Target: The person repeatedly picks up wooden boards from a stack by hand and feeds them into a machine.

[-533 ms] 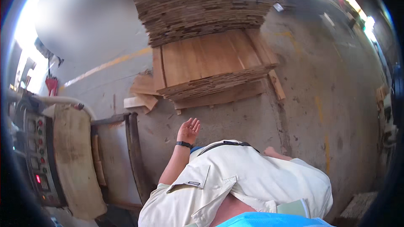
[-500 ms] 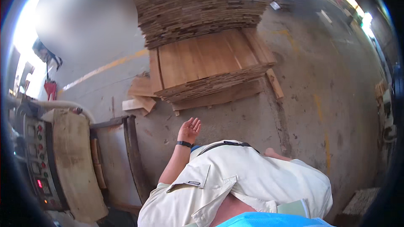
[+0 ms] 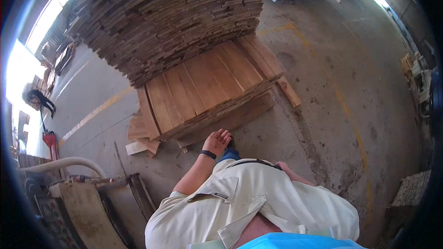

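My left hand [image 3: 218, 142], with a black band around the wrist, is held out in front of me, palm up and fingers loosely stretched. Nothing lies in it. Just beyond it, apart from the fingers, is a low stack of wide wooden boards [image 3: 203, 83] with a reddish-brown top layer. My right hand [image 3: 283, 167] hangs by my right side near the belt. Its fingers are mostly hidden, so what they do cannot be seen.
A tall stack of rough planks [image 3: 184, 23] rises behind the boards. Offcuts [image 3: 143, 136] lie at their left corner, and a loose wood piece [image 3: 289, 92] juts out right. A machine [image 3: 87, 210] with a hose [image 3: 69, 162] stands near left; a red pallet jack [image 3: 49, 140] is beyond it.
The view has turned and come nearer to the board stack. The machine has slid lower at left, and my left hand now appears closer to the boards. The blurred patch at upper left is gone.
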